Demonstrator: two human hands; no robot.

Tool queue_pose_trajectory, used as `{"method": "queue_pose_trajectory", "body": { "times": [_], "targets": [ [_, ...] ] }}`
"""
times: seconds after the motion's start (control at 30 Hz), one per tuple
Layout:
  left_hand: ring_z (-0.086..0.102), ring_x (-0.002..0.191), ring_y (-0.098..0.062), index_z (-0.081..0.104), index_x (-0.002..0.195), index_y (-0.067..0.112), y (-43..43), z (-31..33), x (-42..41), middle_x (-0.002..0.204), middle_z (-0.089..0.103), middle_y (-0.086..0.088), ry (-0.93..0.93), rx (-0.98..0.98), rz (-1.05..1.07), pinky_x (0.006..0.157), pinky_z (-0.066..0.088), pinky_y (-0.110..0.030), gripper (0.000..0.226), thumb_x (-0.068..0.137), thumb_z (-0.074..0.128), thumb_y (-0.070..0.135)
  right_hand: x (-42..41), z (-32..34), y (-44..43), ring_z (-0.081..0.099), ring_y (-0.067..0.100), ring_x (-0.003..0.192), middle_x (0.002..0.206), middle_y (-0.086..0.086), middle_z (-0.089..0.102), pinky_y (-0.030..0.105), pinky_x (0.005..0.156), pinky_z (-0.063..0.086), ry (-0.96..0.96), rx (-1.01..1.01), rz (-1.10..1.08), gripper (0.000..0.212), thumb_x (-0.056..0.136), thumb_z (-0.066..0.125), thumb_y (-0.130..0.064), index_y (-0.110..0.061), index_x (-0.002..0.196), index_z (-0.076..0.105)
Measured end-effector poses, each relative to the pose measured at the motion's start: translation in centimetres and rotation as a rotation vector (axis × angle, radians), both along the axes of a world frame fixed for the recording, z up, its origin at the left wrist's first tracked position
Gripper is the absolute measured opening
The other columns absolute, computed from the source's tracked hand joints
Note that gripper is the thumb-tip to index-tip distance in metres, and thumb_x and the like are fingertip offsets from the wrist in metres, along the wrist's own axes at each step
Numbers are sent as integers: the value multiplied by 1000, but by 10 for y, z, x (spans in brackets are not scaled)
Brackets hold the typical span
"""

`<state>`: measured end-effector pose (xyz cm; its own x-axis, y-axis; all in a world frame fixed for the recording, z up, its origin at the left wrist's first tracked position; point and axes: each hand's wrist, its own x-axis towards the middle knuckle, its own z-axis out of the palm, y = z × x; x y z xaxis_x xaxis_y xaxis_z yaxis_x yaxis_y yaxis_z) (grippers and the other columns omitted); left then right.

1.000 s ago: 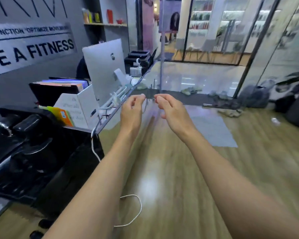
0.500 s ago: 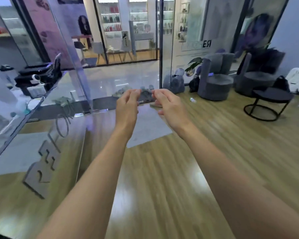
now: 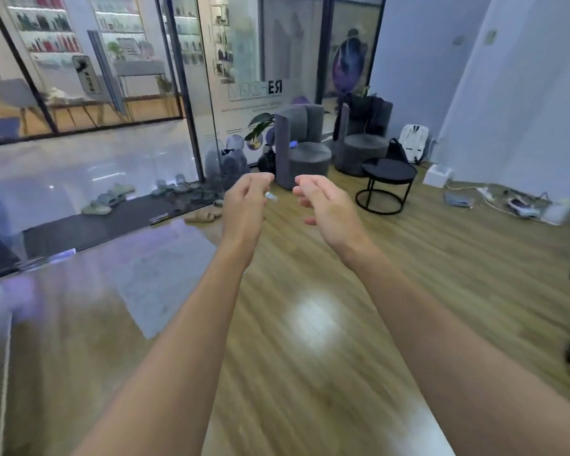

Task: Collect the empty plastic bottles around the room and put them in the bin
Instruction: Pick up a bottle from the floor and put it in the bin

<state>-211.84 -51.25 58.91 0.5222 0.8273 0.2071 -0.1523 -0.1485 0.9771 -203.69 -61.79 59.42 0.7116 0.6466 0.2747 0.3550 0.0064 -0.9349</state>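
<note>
Plastic bottle (image 3: 272, 197): small, clear, lying on the wooden floor (image 3: 310, 373) near the grey armchair (image 3: 301, 156), well ahead of both hands. Left hand (image 3: 246, 205) and right hand (image 3: 326, 205) are raised, fingers loosely curled, holding nothing. Expect a light, crushable, slippery body; grip mid-barrel or at the neck.

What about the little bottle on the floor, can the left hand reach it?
Probably not yet: the bottle lies ahead by the grey chair, beyond the left hand. Only bare floor lies between.
</note>
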Motion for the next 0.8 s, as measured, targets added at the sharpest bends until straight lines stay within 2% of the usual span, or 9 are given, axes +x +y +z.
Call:
{"method": "queue_pose_trajectory", "body": {
  "times": [0.1, 0.2, 0.33, 0.5, 0.8],
  "targets": [
    [61, 92, -18, 72, 93, 29, 19, -6, 49, 92, 66, 9, 31, 2, -49, 91, 52, -45, 22, 86, 55, 41, 44, -4, 14, 60, 3, 109, 112, -14, 67, 42, 101, 50, -4, -10, -58, 37, 96, 44, -43, -25, 122, 63],
    [58, 91, -16, 72, 97, 25, 39, -10, 101, 95, 65, 6, 11, -3, -100, 85, 50, -39, 22, 89, 55, 36, 92, -11, 31, 59, 7, 114, 119, -10, 66, 43, 103, 48, -7, -7, -89, 40, 97, 43, -43, -23, 126, 62],
    [57, 89, -16, 71, 104, 19, 62, -6, 172, 95, 64, 2, 37, 28, -138, 78, 47, -34, 24, 94, 53, 30, 164, -14, 54, 59, 7, 113, 116, -12, 66, 45, 103, 48, 16, 8, -133, 44, 94, 42, -46, -23, 126, 62],
    [60, 95, -13, 71, 104, 19, 97, 0, 263, 94, 66, 9, 93, 78, -162, 94, 49, -39, 23, 95, 53, 30, 251, -12, 86, 59, 8, 113, 115, -12, 66, 46, 102, 48, 45, 4, -155, 41, 96, 43, -45, -24, 126, 62],
    [63, 100, -15, 69, 108, 23, 159, -14, 420, 96, 66, 10, 143, 128, -283, 93, 50, -40, 26, 93, 52, 36, 390, -25, 147, 59, 10, 113, 115, -11, 66, 46, 103, 48, 50, -10, -251, 44, 93, 43, -48, -24, 125, 62]
  ]
}}
